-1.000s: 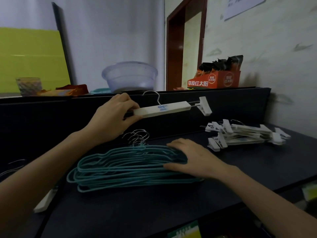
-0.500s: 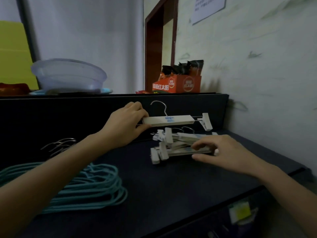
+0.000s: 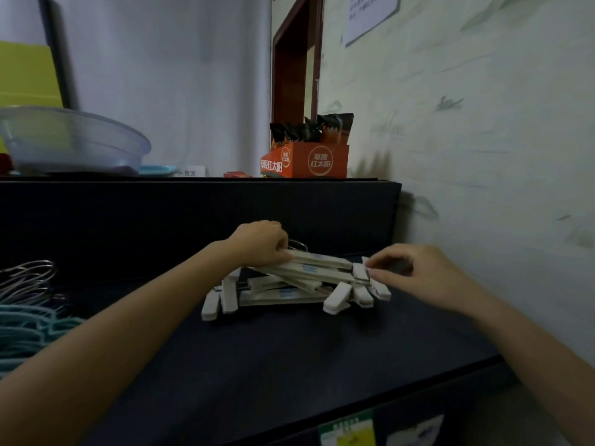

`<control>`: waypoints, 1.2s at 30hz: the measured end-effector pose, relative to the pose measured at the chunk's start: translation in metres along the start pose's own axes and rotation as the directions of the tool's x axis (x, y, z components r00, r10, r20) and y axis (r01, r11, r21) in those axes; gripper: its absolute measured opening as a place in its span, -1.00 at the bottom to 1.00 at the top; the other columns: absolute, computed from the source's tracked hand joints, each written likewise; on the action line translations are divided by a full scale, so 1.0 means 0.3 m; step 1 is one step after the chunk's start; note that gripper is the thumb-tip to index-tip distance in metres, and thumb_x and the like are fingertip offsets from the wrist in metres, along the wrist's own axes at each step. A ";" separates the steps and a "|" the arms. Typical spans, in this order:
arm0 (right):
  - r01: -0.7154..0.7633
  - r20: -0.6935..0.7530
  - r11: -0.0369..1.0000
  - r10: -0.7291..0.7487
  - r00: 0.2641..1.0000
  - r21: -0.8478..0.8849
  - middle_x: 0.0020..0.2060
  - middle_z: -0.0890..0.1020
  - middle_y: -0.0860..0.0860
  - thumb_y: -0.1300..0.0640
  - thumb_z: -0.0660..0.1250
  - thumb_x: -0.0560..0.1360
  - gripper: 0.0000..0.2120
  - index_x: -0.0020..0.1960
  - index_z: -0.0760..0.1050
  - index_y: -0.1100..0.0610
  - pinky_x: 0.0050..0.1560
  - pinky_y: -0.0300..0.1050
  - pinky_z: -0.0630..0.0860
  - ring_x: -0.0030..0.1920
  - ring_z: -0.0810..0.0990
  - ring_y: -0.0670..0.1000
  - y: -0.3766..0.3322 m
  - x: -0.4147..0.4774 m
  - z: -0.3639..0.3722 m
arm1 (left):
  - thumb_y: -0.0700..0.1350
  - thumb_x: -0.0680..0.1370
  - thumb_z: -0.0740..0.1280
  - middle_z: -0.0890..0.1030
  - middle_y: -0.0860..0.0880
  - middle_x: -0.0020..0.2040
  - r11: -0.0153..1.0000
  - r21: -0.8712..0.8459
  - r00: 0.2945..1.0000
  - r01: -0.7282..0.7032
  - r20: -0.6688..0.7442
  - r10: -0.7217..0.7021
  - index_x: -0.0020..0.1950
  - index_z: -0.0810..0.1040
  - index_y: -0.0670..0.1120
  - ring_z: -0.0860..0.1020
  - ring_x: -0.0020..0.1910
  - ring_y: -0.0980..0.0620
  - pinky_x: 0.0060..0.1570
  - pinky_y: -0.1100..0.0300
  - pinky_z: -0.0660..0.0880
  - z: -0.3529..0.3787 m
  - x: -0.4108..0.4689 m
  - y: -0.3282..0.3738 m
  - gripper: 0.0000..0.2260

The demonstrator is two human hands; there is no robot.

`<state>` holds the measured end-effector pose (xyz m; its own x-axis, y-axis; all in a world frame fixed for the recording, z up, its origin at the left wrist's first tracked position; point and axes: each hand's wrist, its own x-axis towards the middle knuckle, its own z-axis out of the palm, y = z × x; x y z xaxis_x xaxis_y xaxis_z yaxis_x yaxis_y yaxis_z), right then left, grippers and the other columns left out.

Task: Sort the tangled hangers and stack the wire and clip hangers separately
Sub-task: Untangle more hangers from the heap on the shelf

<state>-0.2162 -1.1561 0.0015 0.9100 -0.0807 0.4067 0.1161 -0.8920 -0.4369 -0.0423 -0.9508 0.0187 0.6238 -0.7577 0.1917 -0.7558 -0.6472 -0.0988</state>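
A pile of white clip hangers (image 3: 280,294) lies on the dark counter (image 3: 289,355) near the back panel. My left hand (image 3: 262,243) grips the left end of the top clip hanger (image 3: 322,261), which rests on the pile. My right hand (image 3: 421,278) pinches the clip at that hanger's right end with thumb and fingertips. At the far left edge lies the stack of teal wire hangers (image 3: 25,326), with its metal hooks (image 3: 27,278) pointing to the back. Both forearms reach in from the bottom corners.
A raised black back panel (image 3: 193,214) carries a clear plastic basin (image 3: 70,140) and an orange snack box (image 3: 306,160). A wall (image 3: 483,156) closes off the right side. Paper labels (image 3: 347,429) hang on the counter's front edge.
My left hand has lowered the clip hanger from the air onto the white pile. My right hand shifted from the pile's side to the hanger's right clip. The view turned further right.
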 end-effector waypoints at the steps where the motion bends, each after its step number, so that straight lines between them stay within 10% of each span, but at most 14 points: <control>1: 0.011 0.009 1.000 -0.011 1.000 0.004 -0.11 0.65 -0.19 -0.02 0.39 0.44 -0.91 -0.07 0.60 -0.10 0.01 -0.03 0.56 -0.08 0.61 -0.14 0.007 0.012 0.001 | 0.09 0.53 0.22 0.51 -0.02 0.01 1.000 0.026 0.999 0.009 0.032 -0.010 0.07 0.54 -0.07 0.50 -0.05 0.00 -0.09 0.09 0.51 0.005 0.006 0.002 -0.72; 7: 0.080 0.068 0.997 -0.081 0.994 0.016 -0.09 0.61 -0.21 -0.05 0.35 0.45 -0.89 -0.02 0.55 -0.16 -0.09 -0.26 0.48 -0.11 0.54 -0.28 0.002 0.090 0.040 | 0.11 0.56 0.16 0.49 -0.01 0.16 0.995 0.095 0.997 0.038 -0.077 -0.030 0.22 0.49 -0.01 0.43 0.13 0.02 0.00 0.15 0.39 0.008 -0.049 0.002 -0.66; 15: 0.261 0.129 0.965 -0.260 0.957 0.012 0.00 0.60 -0.19 -0.08 0.31 0.47 -0.78 0.10 0.55 -0.11 0.09 -0.05 0.54 0.03 0.55 -0.18 -0.182 0.220 0.167 | 0.03 0.58 0.15 0.54 -0.04 0.08 0.959 0.201 0.895 0.201 -0.435 -0.096 0.14 0.55 -0.08 0.51 0.05 -0.04 -0.04 0.08 0.43 -0.044 -0.409 -0.119 -0.71; 36: 0.584 0.239 0.802 -0.596 0.767 0.125 0.00 0.57 -0.16 -0.11 0.30 0.49 -0.71 0.18 0.50 -0.06 0.08 -0.11 0.52 0.01 0.53 -0.15 -1.193 0.138 0.707 | 0.09 0.55 0.19 0.55 0.10 0.01 0.776 0.087 0.743 0.624 -0.372 -0.556 0.07 0.56 0.02 0.50 0.05 0.08 -0.20 0.29 0.26 -0.089 -1.598 -0.565 -0.76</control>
<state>-0.1358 -0.7458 0.0045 0.7236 0.5760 0.3802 0.6745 -0.7070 -0.2127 -0.2184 -0.4756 -0.0302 0.8097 -0.1724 0.5609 -0.1803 -0.9827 -0.0417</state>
